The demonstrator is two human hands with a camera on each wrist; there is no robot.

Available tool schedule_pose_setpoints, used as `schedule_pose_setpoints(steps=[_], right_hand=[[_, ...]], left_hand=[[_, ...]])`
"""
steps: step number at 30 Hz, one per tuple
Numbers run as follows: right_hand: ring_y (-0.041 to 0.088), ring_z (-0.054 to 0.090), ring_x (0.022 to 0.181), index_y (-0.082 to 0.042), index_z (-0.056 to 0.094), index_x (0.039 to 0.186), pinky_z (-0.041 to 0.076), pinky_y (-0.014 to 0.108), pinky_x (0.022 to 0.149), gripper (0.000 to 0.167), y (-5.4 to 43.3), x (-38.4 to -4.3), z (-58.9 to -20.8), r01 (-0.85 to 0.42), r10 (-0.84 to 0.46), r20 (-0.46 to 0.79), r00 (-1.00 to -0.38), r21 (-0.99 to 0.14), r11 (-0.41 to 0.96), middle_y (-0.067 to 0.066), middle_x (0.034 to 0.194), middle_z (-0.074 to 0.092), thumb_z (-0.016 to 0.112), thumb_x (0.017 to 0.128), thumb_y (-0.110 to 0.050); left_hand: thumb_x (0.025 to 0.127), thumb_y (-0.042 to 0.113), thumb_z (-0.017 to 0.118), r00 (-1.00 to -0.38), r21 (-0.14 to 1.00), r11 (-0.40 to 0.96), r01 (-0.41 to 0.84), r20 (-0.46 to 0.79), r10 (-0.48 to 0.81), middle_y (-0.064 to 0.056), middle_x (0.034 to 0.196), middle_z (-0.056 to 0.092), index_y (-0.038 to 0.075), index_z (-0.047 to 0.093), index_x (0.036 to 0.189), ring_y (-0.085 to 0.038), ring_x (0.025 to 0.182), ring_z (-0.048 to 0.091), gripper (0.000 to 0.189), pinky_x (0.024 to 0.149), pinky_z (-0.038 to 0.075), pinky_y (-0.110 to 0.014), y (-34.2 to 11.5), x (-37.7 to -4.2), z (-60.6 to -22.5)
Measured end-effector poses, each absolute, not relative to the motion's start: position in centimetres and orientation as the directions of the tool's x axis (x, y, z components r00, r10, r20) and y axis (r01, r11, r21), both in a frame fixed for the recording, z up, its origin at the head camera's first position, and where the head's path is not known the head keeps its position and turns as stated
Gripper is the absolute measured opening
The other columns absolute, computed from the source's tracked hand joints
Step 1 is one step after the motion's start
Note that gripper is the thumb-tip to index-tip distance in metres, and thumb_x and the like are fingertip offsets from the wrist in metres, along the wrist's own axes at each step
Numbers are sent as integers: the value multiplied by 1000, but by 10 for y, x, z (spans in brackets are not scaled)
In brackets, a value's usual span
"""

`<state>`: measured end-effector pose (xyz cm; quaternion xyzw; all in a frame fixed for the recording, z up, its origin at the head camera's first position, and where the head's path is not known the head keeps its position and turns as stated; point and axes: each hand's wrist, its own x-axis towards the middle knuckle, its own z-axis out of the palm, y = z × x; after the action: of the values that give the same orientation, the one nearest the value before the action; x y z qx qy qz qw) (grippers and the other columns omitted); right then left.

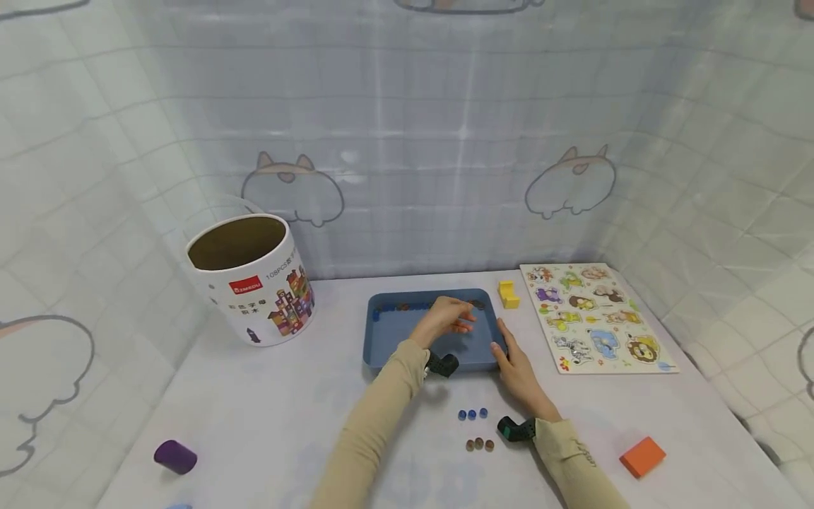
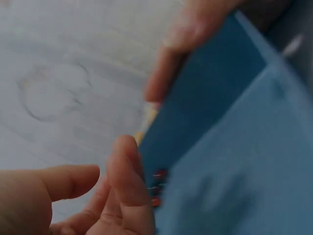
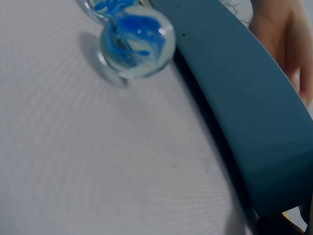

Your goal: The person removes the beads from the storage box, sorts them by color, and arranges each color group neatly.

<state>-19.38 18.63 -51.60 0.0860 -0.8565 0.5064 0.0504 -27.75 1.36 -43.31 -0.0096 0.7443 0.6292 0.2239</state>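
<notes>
A shallow blue tray lies on the table, with blue and brownish marbles lined along its far side. My left hand hovers over the tray's inside. In the left wrist view its thumb and index finger are apart, with nothing visible between them. At the tray's right side, my right hand grips the wall and rim. On the table before the tray are three blue marbles and three brown marbles. Close up, a clear glass marble with blue swirls shows beside the tray's wall.
A large white printed bucket stands at the back left. An animal puzzle board lies to the right, near a yellow block. Toward the front are a purple cylinder and an orange block. Patterned curtains enclose the table.
</notes>
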Motion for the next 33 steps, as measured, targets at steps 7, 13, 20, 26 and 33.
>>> schedule_pose_setpoints(steps=[7,13,20,26,33], right_hand=[[38,18,148,-10,16,156,18,55,118,59,174,-192,-519,-218,-128,178,-976,-855,471,17,161,18,39,106,-31],[38,20,148,-10,18,156,19,56,118,59,169,-192,-518,-231,-116,200,-973,-850,474,16,161,20,40,106,-31],[39,21,147,-9,19,155,20,56,117,59,171,-195,-519,-239,-115,210,-971,-838,490,17,160,21,40,106,-31],[37,19,148,-9,17,156,19,55,118,58,176,-194,-517,-221,-117,188,-975,-844,488,17,161,19,40,106,-29],[38,18,148,-7,16,156,17,55,118,59,185,-193,-513,-195,-91,173,-981,-842,503,17,161,17,38,106,-31]], left_hand=[[96,4,53,-898,907,53,-418,-421,130,-22,113,68,-10,54,130,-21,79,73,36,65,57,-23,28,-292,-451],[95,-3,49,-874,878,-32,-477,-471,119,-26,117,66,-14,50,131,-21,77,73,38,71,58,-24,33,-296,-455],[95,2,57,-844,858,18,-513,-508,172,-22,110,70,-11,61,119,-16,70,71,28,74,59,-25,36,-297,-455],[94,2,61,-825,868,36,-495,-483,292,-14,91,72,-10,65,114,-11,61,67,24,68,58,-22,32,-294,-449],[94,9,63,-838,920,94,-380,-386,386,-19,106,71,-7,61,123,-11,69,68,33,78,58,-27,10,-285,-435]])
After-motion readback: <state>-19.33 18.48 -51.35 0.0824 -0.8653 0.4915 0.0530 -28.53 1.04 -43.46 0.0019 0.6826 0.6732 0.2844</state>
